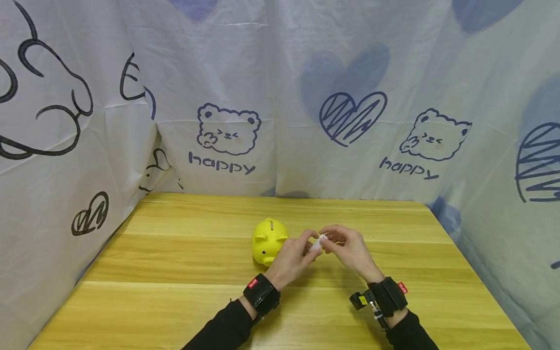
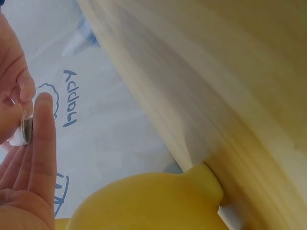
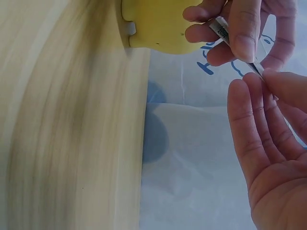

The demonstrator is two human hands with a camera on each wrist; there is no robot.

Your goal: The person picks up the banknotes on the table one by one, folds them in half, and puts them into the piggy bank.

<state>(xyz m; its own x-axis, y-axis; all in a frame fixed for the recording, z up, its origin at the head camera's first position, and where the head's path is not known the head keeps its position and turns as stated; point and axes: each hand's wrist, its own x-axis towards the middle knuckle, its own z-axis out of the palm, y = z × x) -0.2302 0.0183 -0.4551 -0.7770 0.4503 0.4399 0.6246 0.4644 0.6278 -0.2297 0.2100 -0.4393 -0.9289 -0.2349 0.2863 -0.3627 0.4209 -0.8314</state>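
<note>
Both hands meet over the table at a small folded slip of white paper (image 1: 317, 243). My left hand (image 1: 290, 260) pinches one end between thumb and fingers. At the other end, the thumb and fingertips of my right hand (image 1: 352, 250) pinch it too. Seen from the right wrist, the slip (image 3: 221, 29) looks narrow and flat, with dark print near one end; fingers cover its middle. A yellow piggy bank (image 1: 268, 240) stands just left of the left hand, slot on top, its snout toward me and partly overlapped by that hand.
The wooden table (image 1: 183, 262) spreads out on both sides of the hands. White cloth (image 1: 288, 146) printed with hearts and bears hangs behind it and along both sides. Each wrist wears a black strap, and a small camera (image 1: 359, 300) sticks out from the right one.
</note>
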